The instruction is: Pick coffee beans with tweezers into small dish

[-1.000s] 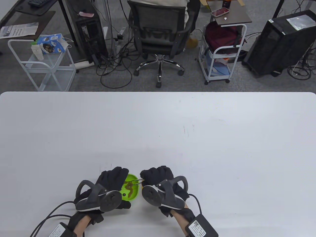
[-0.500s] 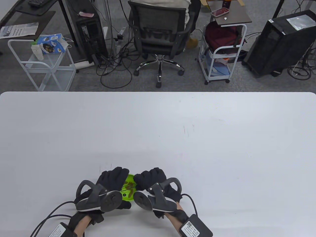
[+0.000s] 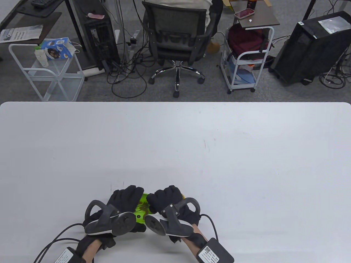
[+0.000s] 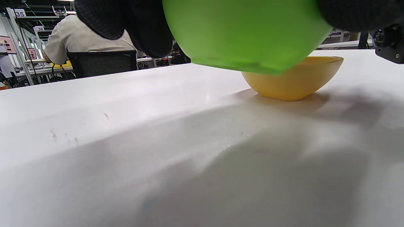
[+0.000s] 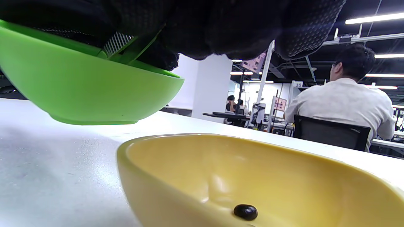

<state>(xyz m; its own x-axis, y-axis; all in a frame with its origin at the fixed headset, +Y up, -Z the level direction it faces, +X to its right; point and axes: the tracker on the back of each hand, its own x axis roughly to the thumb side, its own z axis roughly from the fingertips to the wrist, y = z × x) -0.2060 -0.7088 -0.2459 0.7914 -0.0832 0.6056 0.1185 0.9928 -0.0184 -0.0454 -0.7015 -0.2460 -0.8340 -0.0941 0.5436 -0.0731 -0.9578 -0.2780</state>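
Observation:
My left hand (image 3: 126,198) grips a small green dish (image 3: 140,213) and holds it lifted a little off the table; the left wrist view shows the dish's underside (image 4: 246,31) in the air. Brown coffee beans (image 3: 143,207) lie in it. My right hand (image 3: 160,201) holds metal tweezers (image 5: 131,47) that reach down into the green dish (image 5: 94,91); their tips are hidden. A yellow dish (image 5: 252,183) stands on the table right beside it, with one dark bean (image 5: 245,212) inside. Only its rim peeks out by my right hand in the table view (image 3: 183,196).
The white table (image 3: 192,142) stretches far ahead and to both sides. Beyond its far edge stand an office chair (image 3: 177,35), two white carts (image 3: 46,74) and computer towers on the floor.
My right hand has moved left over the green dish and now covers the tweezers and much of the dish. The left hand has stayed where it was.

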